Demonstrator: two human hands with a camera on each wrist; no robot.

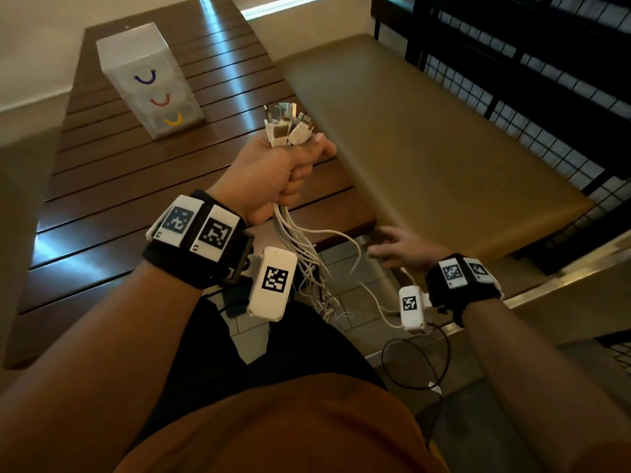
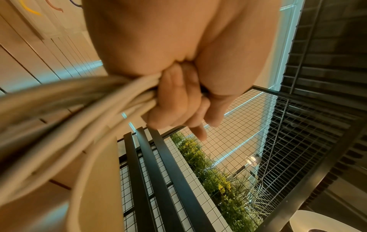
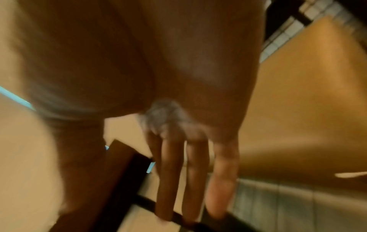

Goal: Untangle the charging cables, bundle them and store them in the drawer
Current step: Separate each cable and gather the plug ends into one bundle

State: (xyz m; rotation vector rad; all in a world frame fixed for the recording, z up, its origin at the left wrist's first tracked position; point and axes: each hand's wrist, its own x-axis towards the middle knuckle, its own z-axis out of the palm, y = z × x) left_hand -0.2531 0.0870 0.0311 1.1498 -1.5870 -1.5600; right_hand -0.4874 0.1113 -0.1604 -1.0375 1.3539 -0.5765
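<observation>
Two hands show. The left hand (image 1: 273, 172) is fisted round the cables (image 1: 304, 247), raised over the counter's (image 1: 136, 199) near edge; the plugs (image 1: 286, 126) stick up out of the fist and the white cords hang below it toward the floor. The right hand (image 1: 399, 247) sits lower, right of the hanging cords, fingers (image 3: 170, 172) straight and spread, holding nothing. The drawers (image 1: 150, 80), a clear box with purple, red and yellow handles, stand on the far left of the counter, well apart from the cables. A tan bench (image 1: 426, 148) lies right of the counter.
</observation>
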